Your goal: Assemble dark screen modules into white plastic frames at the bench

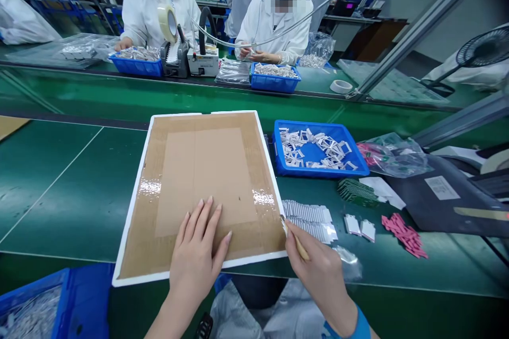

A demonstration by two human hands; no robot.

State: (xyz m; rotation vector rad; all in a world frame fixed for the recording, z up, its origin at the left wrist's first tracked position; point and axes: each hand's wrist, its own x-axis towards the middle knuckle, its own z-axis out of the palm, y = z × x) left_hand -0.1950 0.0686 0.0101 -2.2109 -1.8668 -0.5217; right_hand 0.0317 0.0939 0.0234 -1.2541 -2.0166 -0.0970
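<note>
A cardboard panel (207, 180) edged in white lies at a slant before me, with clear tape shining on its left and right sides. My left hand (196, 246) rests on its lower part, palm down, fingers stretched out. At the panel's lower right edge, my right hand (314, 262) is closed around a small wooden-handled tool (303, 250). Its thin metal tip touches or nearly touches the white border; the exact kind of tool is unclear. Just right of that tip are rows of small grey-white flat pieces (310, 217).
Beyond the panel is a blue tray (322, 169) of white frame-like pieces. To the right lie green strips (356, 192), pink pieces (404, 235) and a dark folder-like sheet (421, 196). A blue bin (67, 307) stands lower left. Two co-workers sit across the metal-framed bench.
</note>
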